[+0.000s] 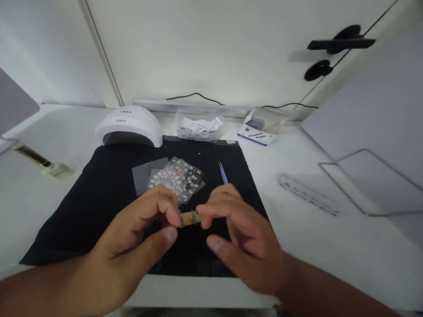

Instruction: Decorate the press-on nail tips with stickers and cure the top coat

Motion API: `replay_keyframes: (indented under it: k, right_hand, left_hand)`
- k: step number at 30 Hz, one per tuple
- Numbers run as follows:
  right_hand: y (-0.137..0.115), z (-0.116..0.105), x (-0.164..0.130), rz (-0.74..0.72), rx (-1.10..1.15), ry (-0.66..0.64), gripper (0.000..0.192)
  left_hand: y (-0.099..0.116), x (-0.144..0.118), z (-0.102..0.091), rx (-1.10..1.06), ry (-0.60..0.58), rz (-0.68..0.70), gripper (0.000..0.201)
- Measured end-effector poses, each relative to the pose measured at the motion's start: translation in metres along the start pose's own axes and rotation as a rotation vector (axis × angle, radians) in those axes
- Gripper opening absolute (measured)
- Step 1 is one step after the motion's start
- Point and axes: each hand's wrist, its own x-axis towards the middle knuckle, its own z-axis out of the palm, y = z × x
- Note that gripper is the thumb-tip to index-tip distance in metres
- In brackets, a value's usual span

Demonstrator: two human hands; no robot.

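Between my two hands is a narrow tan strip (187, 219) with small dark, shiny pieces on it; I cannot make out exactly what they are. My left hand (135, 237) pinches its left end between thumb and fingers. The curled fingers of my right hand (243, 233) are on the strip's right part, the index finger over it and the thumb held apart below. Just beyond my hands, clear sticker sheets (176, 178) with white and orange spots lie overlapped on a black mat (95, 198). Blue tweezers (223, 172) rest near my right hand.
Along the back stand a white dome-shaped lamp (130, 125), a clear tub (198, 128) of paper packets and an opened alcohol pads box (259, 130). A gold-and-cream bottle (42, 163) is at left. A clear printed strip (307, 193) and a metal wire frame (360, 213) are at right.
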Motion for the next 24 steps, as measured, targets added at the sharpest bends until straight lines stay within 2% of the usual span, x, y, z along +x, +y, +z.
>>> replay_keyframes:
  k: [3, 5, 7, 9, 12, 15, 20, 24]
  right_hand:
    - [0.015, -0.030, 0.007, -0.040, -0.387, 0.054, 0.017]
    - [0.028, -0.051, 0.010, 0.058, -0.679, -0.066, 0.010]
    - [0.040, -0.067, 0.011, 0.236, -0.849, -0.255, 0.013]
    - [0.049, -0.075, 0.009, 0.285, -0.868, -0.352, 0.022]
    - [0.057, -0.075, 0.004, 0.300, -0.878, -0.484, 0.037]
    - [0.060, -0.071, 0.001, 0.290, -0.905, -0.546, 0.037]
    - [0.065, -0.067, 0.002, 0.234, -0.935, -0.550, 0.021]
    - [0.067, -0.070, 0.002, 0.192, -0.915, -0.484, 0.018]
  left_hand:
    - [-0.001, 0.003, -0.009, -0.076, 0.009, -0.124, 0.007]
    - [-0.003, 0.006, -0.016, -0.088, 0.047, -0.135, 0.006]
    - [-0.006, 0.011, -0.023, -0.073, 0.115, -0.113, 0.009]
    - [-0.010, 0.016, -0.029, -0.056, 0.171, -0.107, 0.011]
    - [-0.017, 0.025, -0.034, -0.039, 0.211, -0.144, 0.012]
    - [-0.021, 0.031, -0.036, -0.028, 0.226, -0.177, 0.011]
    - [-0.023, 0.034, -0.037, -0.039, 0.227, -0.183, 0.012]
    - [-0.022, 0.036, -0.037, -0.046, 0.217, -0.171, 0.011]
